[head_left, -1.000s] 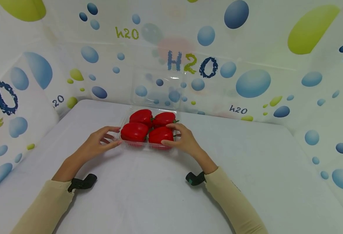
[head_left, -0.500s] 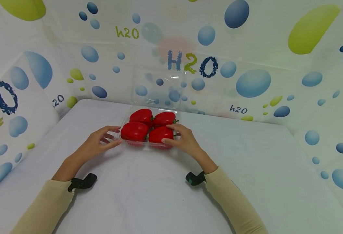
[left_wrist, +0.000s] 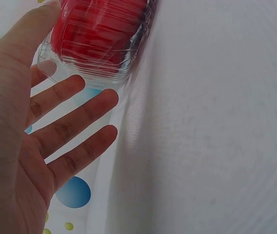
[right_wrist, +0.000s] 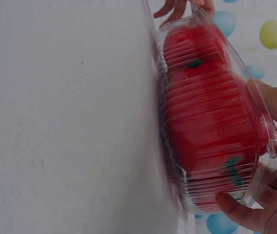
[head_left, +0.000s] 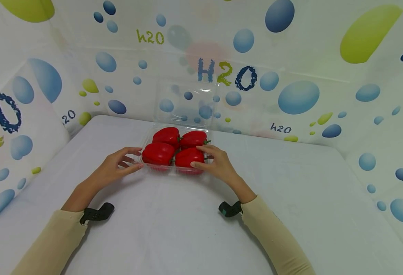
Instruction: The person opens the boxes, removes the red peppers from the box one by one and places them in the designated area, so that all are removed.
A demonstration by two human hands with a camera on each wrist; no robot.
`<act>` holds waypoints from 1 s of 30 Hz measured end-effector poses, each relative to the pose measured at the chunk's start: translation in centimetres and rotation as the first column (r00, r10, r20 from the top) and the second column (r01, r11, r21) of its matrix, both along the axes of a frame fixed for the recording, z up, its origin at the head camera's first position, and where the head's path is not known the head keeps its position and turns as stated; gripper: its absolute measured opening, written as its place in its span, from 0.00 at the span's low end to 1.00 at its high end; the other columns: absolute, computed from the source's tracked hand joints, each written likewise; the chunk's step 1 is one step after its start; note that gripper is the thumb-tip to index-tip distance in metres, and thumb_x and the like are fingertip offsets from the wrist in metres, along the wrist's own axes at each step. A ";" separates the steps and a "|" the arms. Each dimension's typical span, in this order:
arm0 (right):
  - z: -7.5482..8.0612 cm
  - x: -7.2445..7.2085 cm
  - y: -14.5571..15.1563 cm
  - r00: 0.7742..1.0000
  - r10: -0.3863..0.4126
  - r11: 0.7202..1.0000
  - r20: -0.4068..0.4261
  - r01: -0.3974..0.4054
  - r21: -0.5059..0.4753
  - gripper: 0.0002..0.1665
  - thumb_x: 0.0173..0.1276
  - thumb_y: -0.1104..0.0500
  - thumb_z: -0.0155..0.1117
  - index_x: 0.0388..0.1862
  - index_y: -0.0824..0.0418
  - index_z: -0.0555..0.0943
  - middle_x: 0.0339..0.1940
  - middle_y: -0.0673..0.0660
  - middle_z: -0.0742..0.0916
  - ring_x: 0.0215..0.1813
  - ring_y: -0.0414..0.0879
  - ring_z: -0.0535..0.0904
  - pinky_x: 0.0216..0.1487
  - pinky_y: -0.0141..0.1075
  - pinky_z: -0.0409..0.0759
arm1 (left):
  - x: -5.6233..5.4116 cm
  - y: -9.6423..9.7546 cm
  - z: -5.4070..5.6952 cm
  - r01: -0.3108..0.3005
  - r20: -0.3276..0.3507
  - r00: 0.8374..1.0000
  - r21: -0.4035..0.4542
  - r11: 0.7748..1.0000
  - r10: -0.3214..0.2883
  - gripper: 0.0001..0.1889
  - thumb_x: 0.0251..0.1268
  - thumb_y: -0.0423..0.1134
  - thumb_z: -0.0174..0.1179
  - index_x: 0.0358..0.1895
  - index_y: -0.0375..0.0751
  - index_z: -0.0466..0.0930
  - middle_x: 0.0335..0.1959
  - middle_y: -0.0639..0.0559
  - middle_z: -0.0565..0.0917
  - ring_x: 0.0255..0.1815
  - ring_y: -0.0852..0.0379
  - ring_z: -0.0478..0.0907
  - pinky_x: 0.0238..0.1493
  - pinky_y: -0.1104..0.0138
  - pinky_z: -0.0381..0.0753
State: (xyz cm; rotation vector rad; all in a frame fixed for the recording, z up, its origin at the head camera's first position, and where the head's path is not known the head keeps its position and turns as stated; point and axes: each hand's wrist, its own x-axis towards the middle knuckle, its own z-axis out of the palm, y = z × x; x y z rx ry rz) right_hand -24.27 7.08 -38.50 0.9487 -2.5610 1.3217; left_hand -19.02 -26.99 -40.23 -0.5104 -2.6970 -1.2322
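A clear plastic clamshell box (head_left: 170, 169) sits on the white table with its lid (head_left: 184, 103) raised at the back. Several red bell peppers with green stems lie in it, among them a front-left bell pepper (head_left: 158, 154) and a front-right bell pepper (head_left: 189, 156). My left hand (head_left: 113, 166) rests thumb and index fingertip at the box's left end, its other fingers (left_wrist: 75, 122) fairly straight and apart. Reaching over the right end, my right hand (head_left: 218, 164) grips the front-right pepper between thumb and index finger; a lower fingertip (right_wrist: 226, 200) is against the box's side.
A white cloth covers the table (head_left: 174, 229). Behind and at both sides hangs a white curtain (head_left: 308, 49) printed with blue and green drops. Black wrist-worn devices sit at the left cuff (head_left: 98, 212) and the right cuff (head_left: 229, 209).
Hands, box and peppers keep their places relative to each other. The whole head view has shifted very slightly.
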 end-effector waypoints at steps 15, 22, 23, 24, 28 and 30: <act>0.3 -0.1 0.0 0.996 -0.007 1.000 0.086 0.005 0.021 0.32 0.59 0.58 0.74 0.62 0.63 0.76 0.58 0.61 0.80 0.59 0.54 0.76 0.53 0.43 0.82 | 0.1 -0.1 0.1 0.003 -0.005 1.000 0.003 1.000 -0.003 0.29 0.64 0.40 0.65 0.66 0.39 0.68 0.59 0.38 0.77 0.49 0.42 0.80 0.42 0.76 0.78; 0.7 -0.2 -0.2 0.996 -0.013 0.996 0.087 0.005 0.092 0.35 0.56 0.52 0.75 0.61 0.61 0.75 0.55 0.58 0.79 0.54 0.51 0.76 0.49 0.41 0.83 | 0.0 -0.1 -0.1 0.015 -0.014 1.000 -0.001 1.000 -0.015 0.29 0.65 0.40 0.64 0.67 0.39 0.68 0.58 0.37 0.77 0.48 0.42 0.81 0.43 0.77 0.78; 0.7 -0.2 -0.3 0.997 -0.015 0.995 0.077 0.008 0.099 0.35 0.56 0.51 0.75 0.61 0.61 0.75 0.55 0.58 0.79 0.54 0.51 0.76 0.48 0.41 0.83 | 0.0 -0.1 -0.1 0.011 -0.012 1.000 -0.003 1.000 -0.011 0.29 0.64 0.40 0.64 0.67 0.39 0.68 0.58 0.37 0.77 0.48 0.42 0.81 0.43 0.77 0.78; 0.7 -0.3 -0.4 0.997 -0.018 0.994 0.073 0.011 0.105 0.36 0.55 0.51 0.76 0.60 0.61 0.75 0.55 0.58 0.79 0.53 0.51 0.76 0.47 0.41 0.84 | 0.0 -0.1 -0.2 0.009 -0.009 1.000 -0.005 1.000 -0.009 0.29 0.64 0.40 0.64 0.67 0.39 0.68 0.59 0.37 0.77 0.48 0.42 0.81 0.43 0.77 0.78; 0.6 -0.5 -0.6 0.998 -0.039 0.991 0.059 0.031 0.132 0.37 0.54 0.49 0.76 0.60 0.61 0.75 0.55 0.58 0.79 0.53 0.50 0.76 0.46 0.40 0.84 | 0.0 -0.1 -0.3 0.008 0.002 1.000 -0.004 1.000 -0.008 0.29 0.65 0.41 0.64 0.67 0.39 0.67 0.59 0.37 0.76 0.49 0.41 0.80 0.42 0.76 0.78; 0.7 -0.5 -0.6 0.997 -0.048 0.990 0.060 0.039 0.136 0.37 0.54 0.48 0.76 0.60 0.61 0.75 0.54 0.58 0.79 0.53 0.50 0.76 0.46 0.40 0.84 | 0.0 -0.2 -0.2 0.011 0.000 1.000 -0.003 1.000 -0.011 0.29 0.65 0.41 0.64 0.67 0.38 0.67 0.59 0.36 0.76 0.50 0.41 0.80 0.42 0.76 0.78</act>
